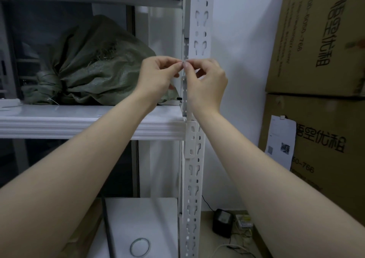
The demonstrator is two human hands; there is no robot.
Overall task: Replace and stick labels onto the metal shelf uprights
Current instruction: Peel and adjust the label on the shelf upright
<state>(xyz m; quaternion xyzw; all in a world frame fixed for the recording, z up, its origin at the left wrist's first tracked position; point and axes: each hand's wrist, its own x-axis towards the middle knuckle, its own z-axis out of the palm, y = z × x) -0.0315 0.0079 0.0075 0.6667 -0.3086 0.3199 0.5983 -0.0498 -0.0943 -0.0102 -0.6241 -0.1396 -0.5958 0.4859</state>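
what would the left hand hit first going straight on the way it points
The left hand points right at the right hand, fingertips meeting on what seems a label before the upright; depth unclear.

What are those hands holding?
The left hand and right hand pinch a tiny scrap between fingertips, before the white upright. Too small to identify.
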